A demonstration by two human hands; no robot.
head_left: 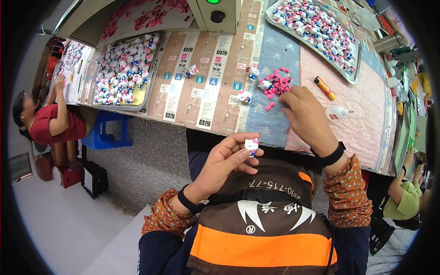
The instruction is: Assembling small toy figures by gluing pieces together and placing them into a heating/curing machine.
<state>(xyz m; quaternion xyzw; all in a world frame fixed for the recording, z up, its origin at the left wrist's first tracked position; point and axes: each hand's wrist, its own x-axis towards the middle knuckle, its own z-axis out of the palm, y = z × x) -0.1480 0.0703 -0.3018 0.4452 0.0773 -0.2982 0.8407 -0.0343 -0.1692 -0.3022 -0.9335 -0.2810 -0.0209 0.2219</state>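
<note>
My left hand [224, 158] is closed, pinching a small white cat figurine [251, 145] between thumb and fingers. The figurine has a pink bow and blue clothing and is held upright just off the table's near edge. My right hand [308, 114] reaches over the table, its curled fingertips at the edge of a pile of small pink pieces [277, 82]. Whatever its fingertips hold is hidden. Beside the pile lie loose cat figurines: one [244, 96] at its near left, one [252, 72] farther back and one [192, 70] well to the left.
One tray [145, 98] of many figurines stands at the left, another tray [355, 75] at the back right. A yellow-and-black glue tube [324, 88] and a white squeeze bottle [338, 113] lie right of my hand. A machine housing [215, 23] overhangs the back. Other people sit at both sides.
</note>
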